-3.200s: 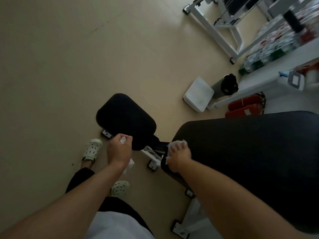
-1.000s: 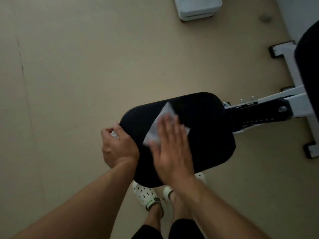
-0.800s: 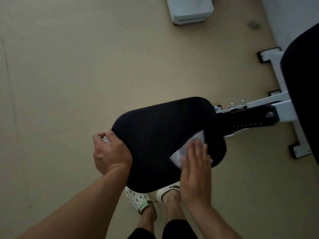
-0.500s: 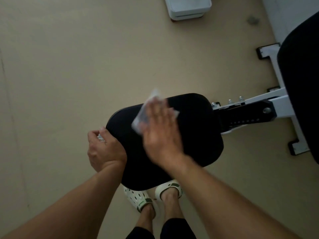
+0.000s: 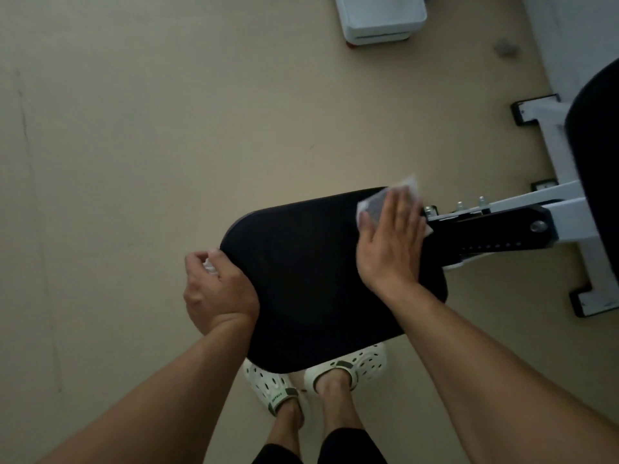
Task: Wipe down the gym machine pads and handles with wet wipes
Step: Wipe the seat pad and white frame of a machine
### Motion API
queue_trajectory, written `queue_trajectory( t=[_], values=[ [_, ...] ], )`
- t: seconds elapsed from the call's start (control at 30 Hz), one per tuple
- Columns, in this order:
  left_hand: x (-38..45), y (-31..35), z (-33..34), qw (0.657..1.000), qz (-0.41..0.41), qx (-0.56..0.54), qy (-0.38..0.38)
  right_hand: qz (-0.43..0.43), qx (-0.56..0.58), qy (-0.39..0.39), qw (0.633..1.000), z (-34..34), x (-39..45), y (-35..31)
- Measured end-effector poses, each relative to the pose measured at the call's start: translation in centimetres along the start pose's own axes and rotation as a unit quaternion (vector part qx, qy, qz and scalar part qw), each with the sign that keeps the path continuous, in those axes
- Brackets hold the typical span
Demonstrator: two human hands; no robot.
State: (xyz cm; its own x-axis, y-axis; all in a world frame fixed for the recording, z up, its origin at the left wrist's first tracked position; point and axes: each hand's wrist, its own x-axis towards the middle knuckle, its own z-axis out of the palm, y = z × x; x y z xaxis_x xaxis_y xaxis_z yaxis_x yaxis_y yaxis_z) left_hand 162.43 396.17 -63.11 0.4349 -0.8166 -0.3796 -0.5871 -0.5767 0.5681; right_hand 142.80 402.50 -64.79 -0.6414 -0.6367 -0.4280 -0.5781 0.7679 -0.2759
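Black padded seat [image 5: 318, 279] of a gym machine fills the middle of the view, seen from above, standing over a beige floor [image 5: 150, 128]. At the seat's far right corner, where it meets the support arm, a wet wipe [image 5: 375, 204] lies flat under the right hand [image 5: 390, 242]; the fingers are straight and spread, pressing the wipe onto the pad rather than gripping it. The left hand [image 5: 217, 289] curls round the seat's left edge, and a scrap of white, possibly a second wipe [image 5: 210, 266], shows between its fingers. From the corner being wiped, a black and white metal arm [image 5: 502, 229] runs right to the machine's white frame [image 5: 562, 155]. A larger black pad [image 5: 596, 155] shows partly at the right border. Below the seat's near edge are the person's feet in white clogs [image 5: 348, 366]. A white box [image 5: 382, 18] sits on the floor at the top.

Judging by this view, the seat pad is mid-wipe; nothing shows how much is already clean. The larger pad's state cannot be told, and no handles are in sight.
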Motion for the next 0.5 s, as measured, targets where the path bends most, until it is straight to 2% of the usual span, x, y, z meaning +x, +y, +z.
queue_trajectory(
  t=[0.07,0.17,0.23,0.37,0.43,0.5],
  values=[
    [0.5,-0.1,0.1,1.0,-0.012,-0.018,-0.007,-0.101,-0.007,-0.003,0.995,1.2,-0.6,-4.3],
    [1.5,-1.5,-0.3,0.996,-0.044,-0.072,-0.037,-0.272,-0.057,-0.036,0.96,4.1,-7.0,-8.4],
    [1.6,-3.2,-1.3,0.993,-0.067,-0.083,-0.051,-0.32,-0.098,-0.025,0.942,5.6,-11.7,-7.6],
    [0.6,-7.2,-4.5,0.994,-0.073,-0.052,-0.062,-0.315,-0.117,-0.055,0.94,5.7,-15.4,-1.2],
    [0.2,-8.6,-5.7,0.993,-0.077,-0.055,-0.066,-0.28,-0.101,-0.069,0.952,4.7,-14.6,0.9],
    [-0.2,-9.5,-6.3,0.993,-0.079,-0.059,-0.066,-0.209,-0.058,-0.063,0.974,3.3,-11.7,0.7]
  ],
)
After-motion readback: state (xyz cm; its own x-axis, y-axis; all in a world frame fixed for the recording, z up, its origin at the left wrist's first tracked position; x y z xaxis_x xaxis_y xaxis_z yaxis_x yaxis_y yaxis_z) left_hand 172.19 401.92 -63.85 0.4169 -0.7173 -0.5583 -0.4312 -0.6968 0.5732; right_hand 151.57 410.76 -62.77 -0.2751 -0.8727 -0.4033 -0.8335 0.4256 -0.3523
